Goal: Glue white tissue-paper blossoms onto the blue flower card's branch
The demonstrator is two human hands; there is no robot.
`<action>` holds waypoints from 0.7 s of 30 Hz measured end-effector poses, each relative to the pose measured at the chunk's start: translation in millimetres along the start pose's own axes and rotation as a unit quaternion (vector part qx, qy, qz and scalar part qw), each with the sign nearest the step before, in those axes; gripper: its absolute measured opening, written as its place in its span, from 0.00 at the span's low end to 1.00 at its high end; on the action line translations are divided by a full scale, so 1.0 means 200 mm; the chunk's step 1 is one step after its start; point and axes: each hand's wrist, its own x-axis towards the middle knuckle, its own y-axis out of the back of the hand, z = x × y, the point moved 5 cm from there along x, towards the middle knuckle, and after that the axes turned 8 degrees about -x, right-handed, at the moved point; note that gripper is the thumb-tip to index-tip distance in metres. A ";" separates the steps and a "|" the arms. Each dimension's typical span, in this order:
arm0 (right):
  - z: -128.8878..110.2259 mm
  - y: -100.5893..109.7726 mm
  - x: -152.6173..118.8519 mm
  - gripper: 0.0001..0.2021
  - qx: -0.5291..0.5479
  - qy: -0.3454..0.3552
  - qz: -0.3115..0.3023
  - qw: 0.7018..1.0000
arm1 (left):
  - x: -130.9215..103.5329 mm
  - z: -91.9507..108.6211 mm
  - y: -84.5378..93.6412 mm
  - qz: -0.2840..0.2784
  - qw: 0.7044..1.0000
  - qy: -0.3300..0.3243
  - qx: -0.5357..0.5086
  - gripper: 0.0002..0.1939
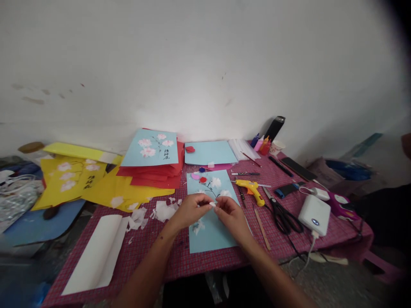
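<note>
Between the fingertips of both my hands is a small piece of white paper (212,204). My left hand (194,209) pinches it from one side and my right hand (229,211) from the other. Both hands are above a light blue sheet (210,239) on the table. Dark painted branches and white paper blossoms (216,182) show on that sheet, with another white blossom (198,226) at its lower left. A pink, a red and a blue spot of colour lie at its top left. My hands hide the middle of the sheet.
Torn white paper (165,210) and a folded white sheet (99,252) lie left. Right are a yellow glue gun (252,188), black scissors (284,218), a wooden stick (262,229) and a white power bank (314,214). Finished flower cards (150,147) rest on red paper behind.
</note>
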 end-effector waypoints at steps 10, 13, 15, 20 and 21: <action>-0.02 0.01 -0.01 0.14 -0.122 0.032 0.009 0.992 | 0.01 -0.07 -0.02 -0.004 0.997 0.032 -0.075 0.11; -0.02 0.00 -0.02 0.15 -0.094 0.015 0.027 0.995 | 0.02 -0.11 -0.05 0.024 0.989 0.047 -0.139 0.08; -0.02 -0.01 -0.03 0.15 -0.072 0.009 0.033 0.997 | 0.03 -0.12 -0.06 0.042 0.985 0.053 -0.160 0.05; -0.02 -0.03 -0.05 0.12 -0.029 0.022 0.030 0.999 | 0.04 -0.13 -0.07 0.070 0.973 0.071 -0.208 0.09; -0.02 -0.03 -0.06 0.12 -0.026 0.025 0.030 0.999 | 0.04 -0.13 -0.07 0.074 0.973 0.070 -0.207 0.10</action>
